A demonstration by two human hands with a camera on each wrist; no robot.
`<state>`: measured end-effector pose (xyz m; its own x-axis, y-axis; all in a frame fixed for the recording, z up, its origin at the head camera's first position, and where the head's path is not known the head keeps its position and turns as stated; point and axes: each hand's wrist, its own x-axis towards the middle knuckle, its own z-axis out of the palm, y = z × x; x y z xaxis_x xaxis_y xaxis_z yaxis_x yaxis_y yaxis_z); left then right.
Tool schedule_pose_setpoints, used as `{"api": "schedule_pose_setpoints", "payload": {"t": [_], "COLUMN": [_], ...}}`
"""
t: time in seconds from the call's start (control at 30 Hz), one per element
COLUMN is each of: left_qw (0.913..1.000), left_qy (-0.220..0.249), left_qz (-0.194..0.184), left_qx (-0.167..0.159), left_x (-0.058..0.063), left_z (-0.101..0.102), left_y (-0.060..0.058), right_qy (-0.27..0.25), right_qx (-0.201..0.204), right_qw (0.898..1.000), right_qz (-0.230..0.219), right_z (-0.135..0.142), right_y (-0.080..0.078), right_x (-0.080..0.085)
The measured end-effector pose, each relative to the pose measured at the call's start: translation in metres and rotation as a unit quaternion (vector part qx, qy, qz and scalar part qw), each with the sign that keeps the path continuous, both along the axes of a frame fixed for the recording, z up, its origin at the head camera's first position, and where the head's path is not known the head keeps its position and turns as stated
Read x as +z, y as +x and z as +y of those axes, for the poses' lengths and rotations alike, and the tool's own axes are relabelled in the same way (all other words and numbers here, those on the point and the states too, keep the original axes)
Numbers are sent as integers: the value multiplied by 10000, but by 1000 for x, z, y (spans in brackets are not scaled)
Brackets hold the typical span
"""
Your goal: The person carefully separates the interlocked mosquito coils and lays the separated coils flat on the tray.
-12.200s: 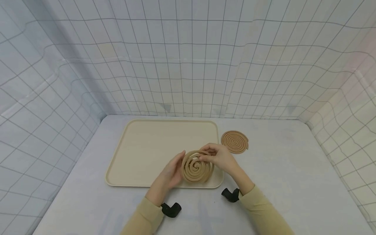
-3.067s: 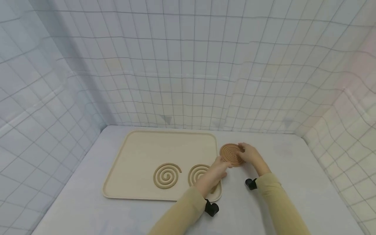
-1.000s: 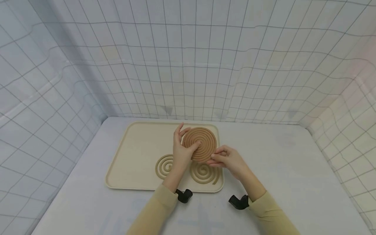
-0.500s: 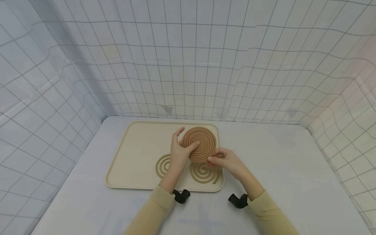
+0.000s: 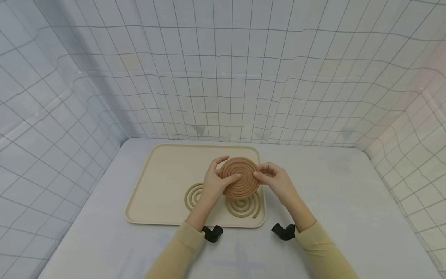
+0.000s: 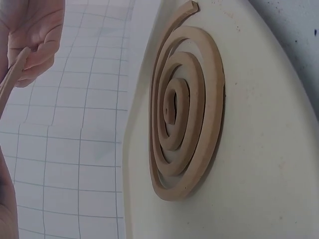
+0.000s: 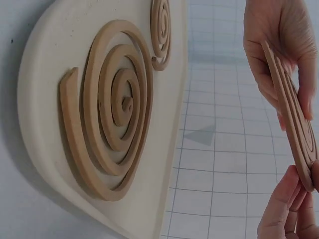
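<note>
A tightly wound brown mosquito coil (image 5: 246, 170) is held up over the right part of the cream tray (image 5: 163, 176). My left hand (image 5: 213, 185) grips it from the left, thumb across its face near the centre and fingers behind. At its right edge my right hand (image 5: 278, 181) pinches the rim between thumb and fingertips. In the right wrist view the held coil (image 7: 286, 102) shows edge-on, tilted. Below it a looser, paler coil (image 5: 252, 209) lies flat at the tray's right end. Another loose coil (image 5: 188, 197) sits further left, partly covered by my left hand and wrist.
A white table (image 5: 331, 201) extends around the tray. White walls with a grid pattern (image 5: 223, 97) close in the back and both sides. Black wrist devices (image 5: 213, 233) sit beneath both sleeves.
Earlier the brown coil lay on the table right of the tray. Both hands lifted it over the tray, where two loose coils now lie. My right hand has shifted up along its edge.
</note>
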<state>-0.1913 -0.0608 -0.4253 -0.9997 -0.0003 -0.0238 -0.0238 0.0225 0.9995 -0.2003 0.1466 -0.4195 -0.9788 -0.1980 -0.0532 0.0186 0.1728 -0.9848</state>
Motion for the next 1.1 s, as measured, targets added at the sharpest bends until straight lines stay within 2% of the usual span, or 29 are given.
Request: {"api": "schedule_pose_setpoints", "payload": {"t": [0.17,0.3,0.47,0.67,0.87,1.1], "left_qw": [9984,9951,9917,9916,9928,9960], "left_qy": [380,744,970,820,457,-149], "left_qz": [-7,-58,-15,19,94,249], "left_qx": [421,655,849,1004,1104,846], "left_x": [-1,0,2,5,5,1], "left_z": [-2,-2,-2,-3,-1,0], "left_y": [1,4,7,9,10,8], "right_qy": [-436,-704,-881,-696,-310,134], "right_qx": [70,103,299,373,712,277], "right_qw": [9989,9970,9941,9952,9956,9994], "right_qz": [-132,-314,-552,-576,-526,-160], "right_z": [-5,-13,-22,-26,-22,-11], "right_y": [2,6,11,14,15,9], "right_x": [-4,-8,-10,-10,-11,-3]}}
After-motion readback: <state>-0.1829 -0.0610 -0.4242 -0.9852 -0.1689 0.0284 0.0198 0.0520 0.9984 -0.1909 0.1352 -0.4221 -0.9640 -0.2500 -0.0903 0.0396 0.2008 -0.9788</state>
